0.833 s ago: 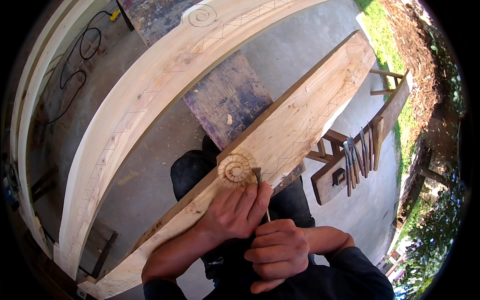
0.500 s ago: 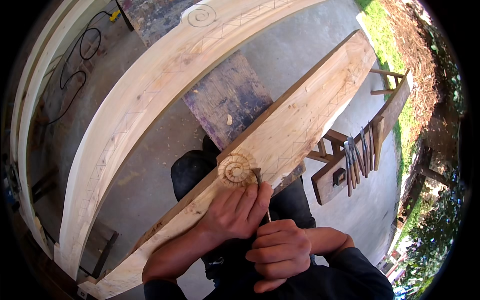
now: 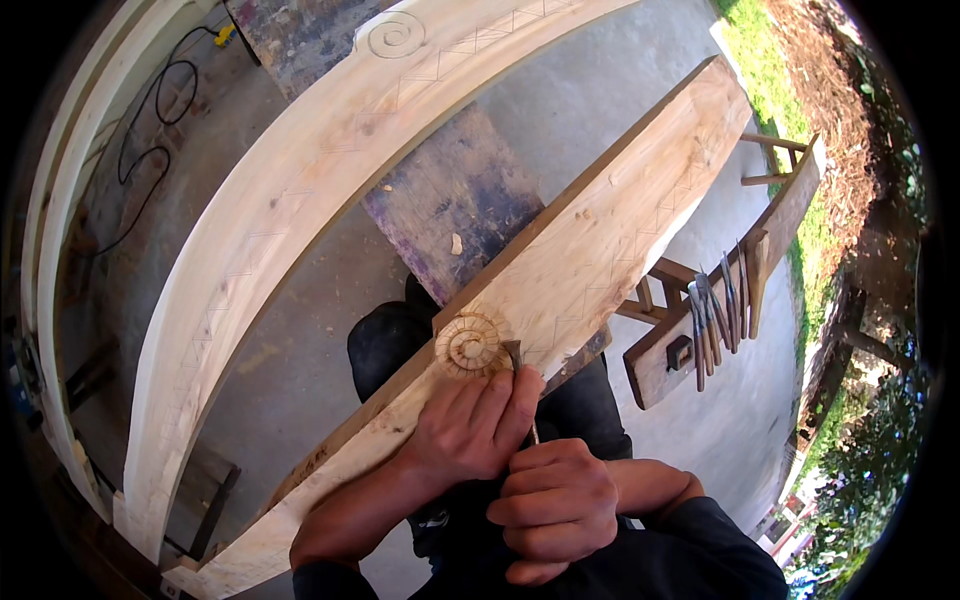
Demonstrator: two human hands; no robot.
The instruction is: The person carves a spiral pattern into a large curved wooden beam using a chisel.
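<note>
A carved spiral rosette (image 3: 470,343) stands out on the long wooden board (image 3: 590,255) lying slantwise before me. My left hand (image 3: 475,420) rests on the board just below the carving, its fingers closed round the shank of a carving gouge (image 3: 514,356). The flared metal tip of that gouge touches or nearly touches the wood at the spiral's right edge. Nearer my body, my right hand (image 3: 558,505) is wrapped in a fist round the gouge's handle, which it hides. Pencilled zigzag lines run along the board's right edge.
Several carving tools (image 3: 715,315) and a small dark block (image 3: 680,352) lie on a narrow bench (image 3: 650,370) to the right. A curved pale beam (image 3: 240,240) with a pencilled spiral arches across the left. A paint-stained plank (image 3: 455,190) lies beneath. A black cable (image 3: 160,110) trails at far left.
Both hands and the gouge have barely moved, with the right hand shifting very slightly left. The whole view has shifted a little.
</note>
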